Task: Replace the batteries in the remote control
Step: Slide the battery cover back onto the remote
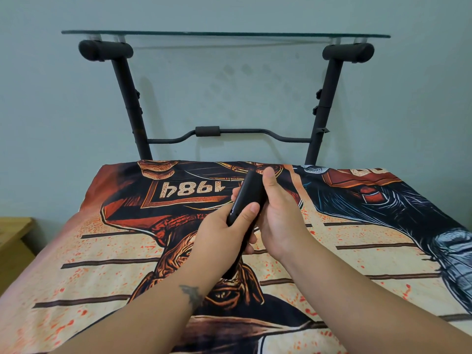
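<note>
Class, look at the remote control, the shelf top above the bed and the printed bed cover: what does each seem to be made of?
Remote control: probably plastic, smooth black with a soft sheen. Shelf top: glass, see-through with a greenish edge. Bed cover: woven fabric, matte, printed and gently creased.

Remote held over the bed, stand behind

Both hands, left hand (224, 226) and right hand (278, 215), grip the remote (246, 198) above the bedspread (102, 251); glass-topped stand (224, 34) behind, against the wall.

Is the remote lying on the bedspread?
No, both the left hand and right hand hold the black remote above the printed bedspread.
</note>
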### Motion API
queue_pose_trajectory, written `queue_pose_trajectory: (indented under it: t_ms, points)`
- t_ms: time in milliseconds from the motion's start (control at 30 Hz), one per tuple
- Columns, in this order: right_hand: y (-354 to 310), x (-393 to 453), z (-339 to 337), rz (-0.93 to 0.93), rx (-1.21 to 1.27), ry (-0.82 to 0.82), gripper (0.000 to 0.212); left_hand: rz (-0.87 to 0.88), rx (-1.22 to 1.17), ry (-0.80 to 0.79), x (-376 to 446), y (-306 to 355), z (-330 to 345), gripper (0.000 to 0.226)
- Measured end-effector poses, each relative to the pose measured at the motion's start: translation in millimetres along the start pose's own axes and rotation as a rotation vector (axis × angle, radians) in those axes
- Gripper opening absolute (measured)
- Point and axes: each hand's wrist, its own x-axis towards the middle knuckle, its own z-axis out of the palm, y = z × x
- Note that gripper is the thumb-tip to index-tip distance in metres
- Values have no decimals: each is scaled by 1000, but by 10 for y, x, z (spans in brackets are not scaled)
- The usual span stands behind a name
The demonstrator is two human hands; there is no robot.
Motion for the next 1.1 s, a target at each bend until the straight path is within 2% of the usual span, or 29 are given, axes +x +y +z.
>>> queue_pose_trajectory:
  t_ms: [200,567,733,867,1100]
  points:
    - [20,-6,4,6,61,2,44,34,39,19,9,-33,15,21]
    - [-4,-38,23,45,32,24,41,-4,35,-41,2,-68,15,23]
    - [-1,-53,62,150,120,60,43,53,159,4,-2,-103,34,24]
    - [13,-39,81,135,218,103,40,78,228,31,-9,-140,42,23]
    - [22,-37,68,131,281,73,36,138,358,61,-24,-188,66,21]
